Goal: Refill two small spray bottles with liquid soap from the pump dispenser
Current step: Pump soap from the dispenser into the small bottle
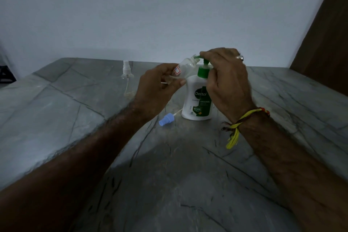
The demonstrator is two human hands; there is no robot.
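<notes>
Left hand (158,83) tilting spray bottle (185,66), right hand (227,81) atop pump dispenser (197,98)

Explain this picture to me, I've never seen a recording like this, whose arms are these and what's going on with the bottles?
There is no machine here. The one picture comes from a camera worn on a person's head, looking forward and down, so the two arms are that person's own. The left hand holds a small clear bottle tilted, its open neck up against the green spout of the white soap dispenser. The right hand rests over the green pump head; its grip there is partly hidden. The dispenser stands on a grey stone counter. A blue spray cap with its tube lies beside the dispenser. Further back stands a second clear spray bottle, its sprayer on.
</notes>
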